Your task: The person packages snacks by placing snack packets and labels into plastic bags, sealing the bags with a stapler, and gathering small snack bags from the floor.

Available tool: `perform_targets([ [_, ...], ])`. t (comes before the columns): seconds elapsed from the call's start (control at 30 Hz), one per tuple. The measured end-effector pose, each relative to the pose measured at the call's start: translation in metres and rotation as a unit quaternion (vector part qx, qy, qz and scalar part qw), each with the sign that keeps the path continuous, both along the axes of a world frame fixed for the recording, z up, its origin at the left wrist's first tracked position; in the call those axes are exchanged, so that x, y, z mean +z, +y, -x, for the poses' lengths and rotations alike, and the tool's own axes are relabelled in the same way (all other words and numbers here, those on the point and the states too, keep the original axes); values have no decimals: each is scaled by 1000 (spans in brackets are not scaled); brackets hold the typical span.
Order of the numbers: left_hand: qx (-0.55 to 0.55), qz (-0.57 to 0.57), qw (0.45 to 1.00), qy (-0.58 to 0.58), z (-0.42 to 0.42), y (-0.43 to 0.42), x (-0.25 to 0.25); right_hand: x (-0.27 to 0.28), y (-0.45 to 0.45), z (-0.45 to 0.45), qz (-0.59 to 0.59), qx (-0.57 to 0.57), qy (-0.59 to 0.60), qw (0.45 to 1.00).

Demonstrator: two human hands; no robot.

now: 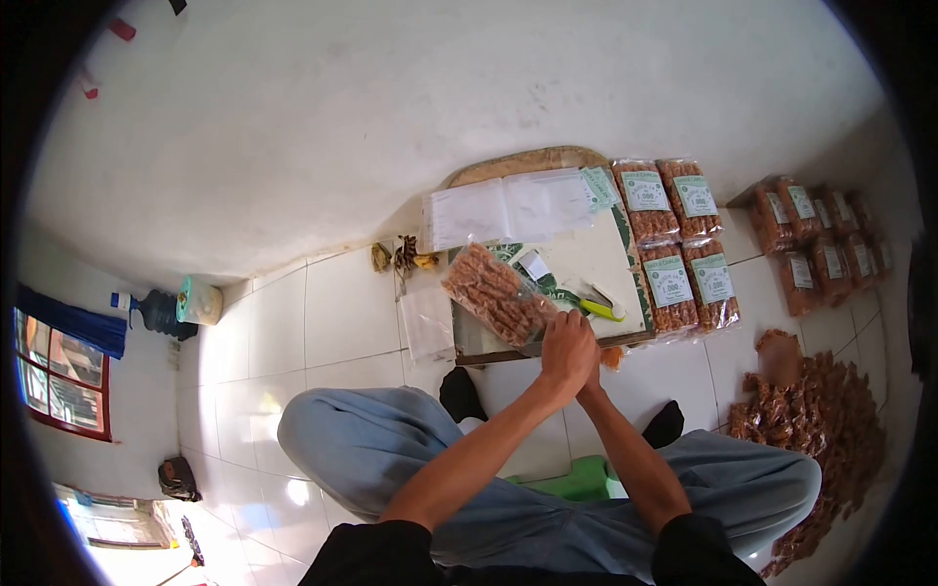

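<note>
A clear plastic bag filled with brown snack pieces point(493, 293) lies slantwise over the front left of a low board table point(611, 264). My left hand point(569, 354) is closed at the bag's near right end, gathering the plastic. My right hand point(592, 376) is pressed close against it, mostly hidden behind the left, and its fingers do not show clearly. Just beyond my hands, a lime-green cutting tool point(601, 310) rests on the board beside a small white item point(533, 265). Empty clear bags point(508, 210) and green printed labels point(598, 188) lie along the far side.
Labelled filled packs point(672, 283) stand at the board's right, with more packs point(831, 259) farther right. Loose small packets point(831, 420) are heaped on the floor at right. A green stool point(572, 481) is between my legs. Bananas point(424, 261) lie left of the board.
</note>
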State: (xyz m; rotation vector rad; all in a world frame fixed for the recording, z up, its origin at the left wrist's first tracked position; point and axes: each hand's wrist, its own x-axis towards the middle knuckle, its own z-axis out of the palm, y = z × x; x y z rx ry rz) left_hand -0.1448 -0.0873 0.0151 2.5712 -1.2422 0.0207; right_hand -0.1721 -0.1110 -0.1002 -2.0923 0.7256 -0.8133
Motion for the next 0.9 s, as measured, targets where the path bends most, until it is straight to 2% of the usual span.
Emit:
perform_targets([
  [0.2, 24, 49, 998, -23, 5, -1, -3, 6, -6, -3, -63, 18, -16, 998],
  [0.3, 28, 23, 999, -26, 2, -3, -2, 9, -10, -3, -109, 33, -31, 993],
  [0.37, -43, -65, 996, -46, 0, -4, 0, 9, -14, -2, -151, 44, -46, 986],
  [0.4, -41, -65, 996, -47, 0, -5, 0, 10, -16, -1, -178, 51, -55, 981],
  [0.47, -48, 8, 999, 25, 2, -6, -1, 10, -20, -1, -237, 64, -72, 967],
  [0.6, -22, 28, 999, 20, 5, -9, -3, 8, -25, -3, -393, 78, -109, 910],
  [0.7, -9, 93, 993, 68, -3, -7, 0, 7, -23, -5, -519, 73, -129, 842],
  [0.73, -30, 142, 980, 138, -16, -1, 7, 7, -23, -5, -556, 68, -132, 818],
  [0.77, -52, 189, 958, 208, -28, 5, 13, 6, -23, -6, -550, 88, -140, 819],
  [0.8, -42, 274, 950, 142, -48, 9, -3, 5, -26, -9, -523, 116, -152, 830],
  [0.83, -33, 355, 931, 74, -70, 14, -22, 5, -31, -16, -440, 169, -183, 863],
  [0.87, 15, 307, 950, 55, -87, 28, -19, 13, -35, -14, -442, 165, -187, 862],
  [0.9, 63, 258, 964, 34, -102, 42, -14, 28, -39, -9, -226, 182, -114, 950],
])
